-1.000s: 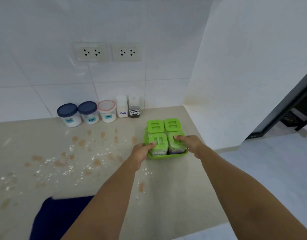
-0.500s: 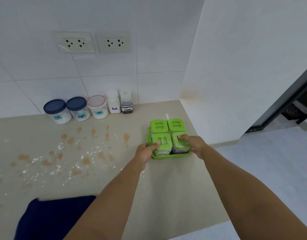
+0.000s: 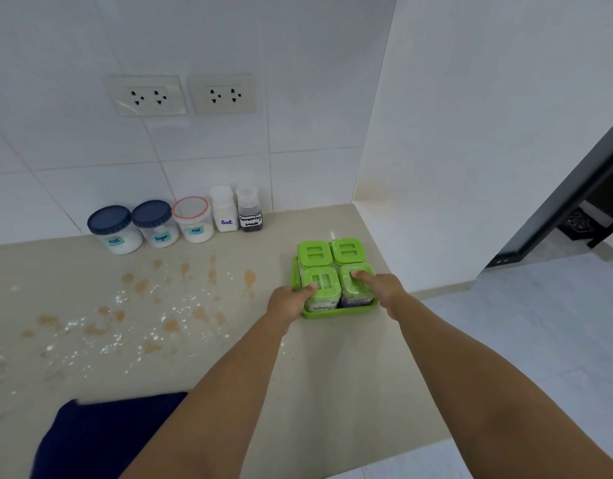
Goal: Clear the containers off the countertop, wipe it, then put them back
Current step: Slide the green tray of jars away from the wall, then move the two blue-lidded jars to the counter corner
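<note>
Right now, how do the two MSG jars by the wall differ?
Lid: the left MSG jar has a dark blue lid; the right MSG jar has a clear, red-rimmed one. Place: the left MSG jar ends the row; the right MSG jar stands between the Sugar jar and the Salt bottle. Both stand upright with white powder and blue labels.

Leftmost MSG jar (image 3: 115,233), Sugar jar (image 3: 157,229), Salt bottle (image 3: 225,216), Seasoning sauce bottle (image 3: 249,216)
</note>
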`<state>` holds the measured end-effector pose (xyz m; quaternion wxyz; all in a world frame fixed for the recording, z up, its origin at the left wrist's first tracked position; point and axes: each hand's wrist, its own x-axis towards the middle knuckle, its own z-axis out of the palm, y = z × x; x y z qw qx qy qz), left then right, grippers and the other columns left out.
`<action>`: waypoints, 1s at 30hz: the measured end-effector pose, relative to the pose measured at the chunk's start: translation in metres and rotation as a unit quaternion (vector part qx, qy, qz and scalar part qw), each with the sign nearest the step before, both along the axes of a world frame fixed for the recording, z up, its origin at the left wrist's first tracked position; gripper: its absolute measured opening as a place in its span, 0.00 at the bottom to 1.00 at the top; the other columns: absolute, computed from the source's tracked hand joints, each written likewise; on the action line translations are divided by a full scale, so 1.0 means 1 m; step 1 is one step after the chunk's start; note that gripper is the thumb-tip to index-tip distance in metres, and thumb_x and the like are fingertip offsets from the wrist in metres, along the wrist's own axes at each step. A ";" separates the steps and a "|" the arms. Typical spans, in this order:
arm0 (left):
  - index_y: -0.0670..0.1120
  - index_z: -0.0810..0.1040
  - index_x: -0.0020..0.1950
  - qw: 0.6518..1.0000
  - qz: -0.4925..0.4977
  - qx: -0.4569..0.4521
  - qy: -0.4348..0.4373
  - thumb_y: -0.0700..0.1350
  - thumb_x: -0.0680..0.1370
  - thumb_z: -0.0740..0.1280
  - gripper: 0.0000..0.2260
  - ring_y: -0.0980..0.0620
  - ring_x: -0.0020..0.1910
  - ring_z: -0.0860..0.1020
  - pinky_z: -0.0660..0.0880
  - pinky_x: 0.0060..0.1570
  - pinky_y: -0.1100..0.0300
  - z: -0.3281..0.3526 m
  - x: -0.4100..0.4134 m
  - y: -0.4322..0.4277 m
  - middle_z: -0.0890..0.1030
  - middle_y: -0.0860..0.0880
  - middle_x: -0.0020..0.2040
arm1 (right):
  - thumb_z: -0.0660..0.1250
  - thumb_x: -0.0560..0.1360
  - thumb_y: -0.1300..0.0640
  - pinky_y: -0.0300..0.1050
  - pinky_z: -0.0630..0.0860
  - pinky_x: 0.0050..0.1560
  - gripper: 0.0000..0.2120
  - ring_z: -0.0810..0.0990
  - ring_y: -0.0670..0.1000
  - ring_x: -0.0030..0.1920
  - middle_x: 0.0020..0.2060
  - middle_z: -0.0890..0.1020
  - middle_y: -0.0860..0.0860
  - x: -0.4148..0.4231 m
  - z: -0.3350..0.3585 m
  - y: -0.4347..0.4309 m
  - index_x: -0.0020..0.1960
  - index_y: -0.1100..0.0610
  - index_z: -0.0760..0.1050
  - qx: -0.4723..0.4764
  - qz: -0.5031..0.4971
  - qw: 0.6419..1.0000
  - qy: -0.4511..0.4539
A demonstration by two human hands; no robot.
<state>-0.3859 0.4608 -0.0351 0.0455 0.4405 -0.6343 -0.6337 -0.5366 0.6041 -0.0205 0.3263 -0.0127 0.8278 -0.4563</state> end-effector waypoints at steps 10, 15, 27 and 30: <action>0.44 0.65 0.74 0.964 -0.074 -0.241 -0.087 0.58 0.78 0.61 0.29 0.46 0.73 0.65 0.63 0.70 0.53 0.022 0.024 -0.021 0.67 0.45 0.74 | 0.55 0.72 0.30 0.57 0.64 0.67 0.40 0.60 0.60 0.73 0.76 0.59 0.53 0.031 0.029 -0.035 0.76 0.53 0.58 0.245 0.154 0.909 0.299; 0.43 0.63 0.76 0.958 -0.045 -0.260 -0.115 0.58 0.79 0.61 0.30 0.45 0.75 0.63 0.61 0.73 0.52 0.030 0.056 -0.073 0.65 0.43 0.75 | 0.55 0.74 0.32 0.59 0.57 0.73 0.40 0.52 0.61 0.76 0.78 0.50 0.52 0.052 0.050 -0.088 0.78 0.52 0.51 0.244 0.245 0.875 0.338; 0.42 0.61 0.74 0.873 -0.025 -0.414 -0.257 0.56 0.80 0.57 0.27 0.45 0.72 0.66 0.66 0.68 0.50 0.056 0.157 -0.235 0.67 0.44 0.73 | 0.57 0.75 0.35 0.57 0.53 0.74 0.40 0.53 0.56 0.77 0.79 0.50 0.50 0.130 0.064 -0.269 0.78 0.54 0.50 0.198 0.385 0.804 0.408; 0.42 0.60 0.75 0.865 -0.020 -0.423 -0.269 0.55 0.80 0.57 0.27 0.45 0.72 0.65 0.65 0.69 0.49 0.057 0.171 -0.277 0.66 0.45 0.74 | 0.58 0.74 0.35 0.58 0.53 0.74 0.41 0.54 0.57 0.76 0.78 0.50 0.50 0.148 0.063 -0.315 0.78 0.55 0.50 0.195 0.418 0.780 0.423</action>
